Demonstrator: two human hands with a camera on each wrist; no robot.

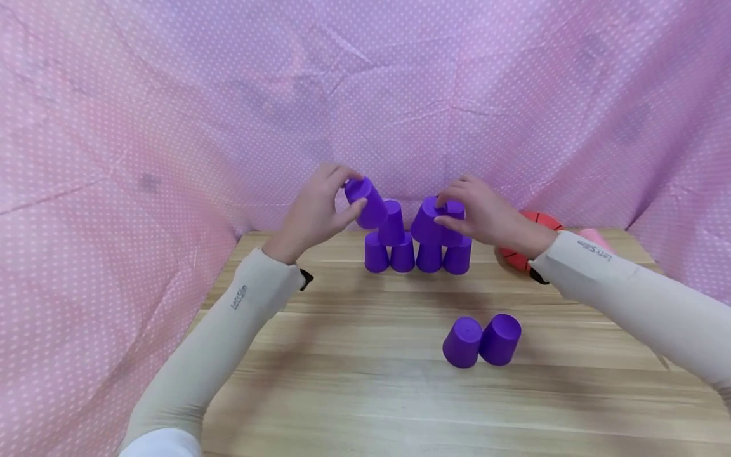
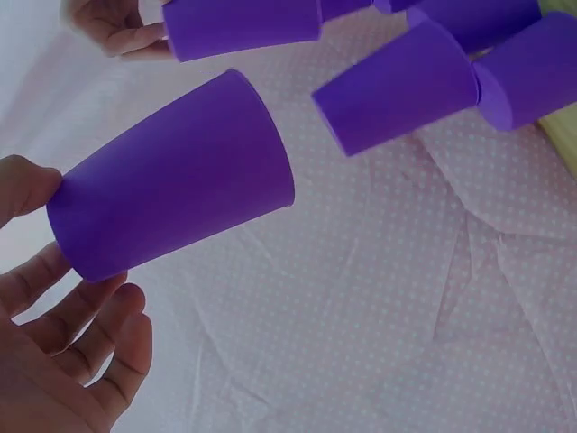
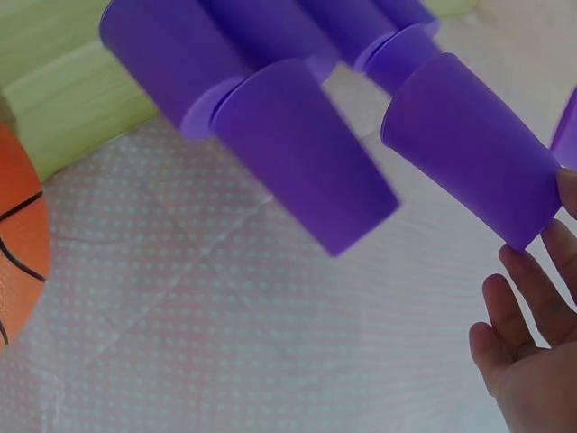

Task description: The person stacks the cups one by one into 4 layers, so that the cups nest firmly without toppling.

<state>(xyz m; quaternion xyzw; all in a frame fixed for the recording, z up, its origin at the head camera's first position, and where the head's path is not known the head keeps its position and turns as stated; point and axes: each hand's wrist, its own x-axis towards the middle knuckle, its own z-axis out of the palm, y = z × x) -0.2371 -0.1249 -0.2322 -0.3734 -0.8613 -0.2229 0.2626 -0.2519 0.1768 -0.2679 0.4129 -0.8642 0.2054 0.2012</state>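
My left hand pinches the closed end of an upside-down purple cup, tilted in the air at the upper left of a cup stack. In the left wrist view, thumb and fingers grip that held cup at its narrow base. With thumb and fingertips, my right hand holds another inverted purple cup by its base, over the stack's middle. Below stand several purple cups in a row, mouths down. On them rest a left upper cup and a right upper cup, partly hidden in the head view.
Two more inverted purple cups, a left one and a right one, stand nearer on the wooden table. An orange-red basketball lies right of the stack, partly behind my right forearm. A pink dotted cloth hangs behind.
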